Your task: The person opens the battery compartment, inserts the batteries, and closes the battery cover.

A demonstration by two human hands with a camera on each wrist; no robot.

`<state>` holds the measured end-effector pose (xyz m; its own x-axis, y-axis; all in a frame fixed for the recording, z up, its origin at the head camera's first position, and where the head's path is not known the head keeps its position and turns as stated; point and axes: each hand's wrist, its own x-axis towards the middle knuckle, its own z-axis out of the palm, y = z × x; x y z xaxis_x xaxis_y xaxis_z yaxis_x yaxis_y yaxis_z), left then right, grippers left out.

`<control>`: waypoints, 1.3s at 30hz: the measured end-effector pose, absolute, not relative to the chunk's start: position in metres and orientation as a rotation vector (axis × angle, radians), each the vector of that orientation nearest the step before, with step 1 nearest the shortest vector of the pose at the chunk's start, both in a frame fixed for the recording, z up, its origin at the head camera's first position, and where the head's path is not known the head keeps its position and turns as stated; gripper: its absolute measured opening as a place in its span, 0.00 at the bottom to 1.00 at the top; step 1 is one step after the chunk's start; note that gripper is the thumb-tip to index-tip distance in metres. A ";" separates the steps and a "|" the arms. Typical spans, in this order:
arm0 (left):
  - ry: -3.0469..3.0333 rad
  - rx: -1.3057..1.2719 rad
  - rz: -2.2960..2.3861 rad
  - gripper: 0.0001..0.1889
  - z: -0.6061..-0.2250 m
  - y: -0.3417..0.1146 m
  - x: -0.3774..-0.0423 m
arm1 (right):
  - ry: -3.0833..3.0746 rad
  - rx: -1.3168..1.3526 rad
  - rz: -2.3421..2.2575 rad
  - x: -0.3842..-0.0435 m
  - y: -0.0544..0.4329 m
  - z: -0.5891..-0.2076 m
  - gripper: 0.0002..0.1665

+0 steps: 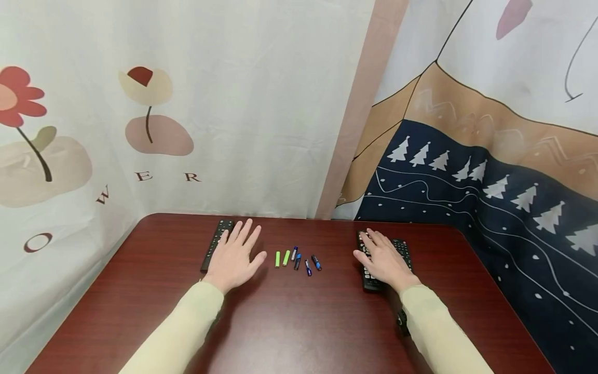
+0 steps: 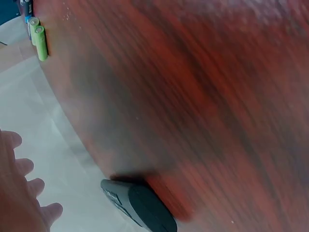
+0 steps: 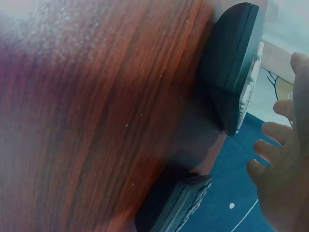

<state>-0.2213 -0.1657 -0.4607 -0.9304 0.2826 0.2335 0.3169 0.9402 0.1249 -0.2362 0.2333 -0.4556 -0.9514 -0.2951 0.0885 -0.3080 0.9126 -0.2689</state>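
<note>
Black oblong plastic remotes (image 1: 215,244) lie beneath the left hand (image 1: 232,261) and right hand (image 1: 385,261), both outspread, empty; probably a reach; gripping calls for lowering.

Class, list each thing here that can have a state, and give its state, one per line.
Left hand: open, fingers spread, holding nothing.
Right hand: open, holding nothing.
Left remote: lying flat, keys up.
Middle remote: flat, keys up.
Far-right remote: flat, keys up.
Green batteries: two, loose on their sides.
Other batteries: four, loose on their sides.
</note>
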 end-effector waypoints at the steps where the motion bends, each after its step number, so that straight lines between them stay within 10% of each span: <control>1: -2.884 -0.453 -0.234 0.38 -0.461 -0.164 -0.221 | -3.029 0.472 0.440 -0.236 0.234 -0.455 0.41; 39: -2.915 -0.611 -0.296 0.35 -0.457 -0.104 -0.210 | -3.026 0.290 0.403 -0.231 0.231 -0.459 0.38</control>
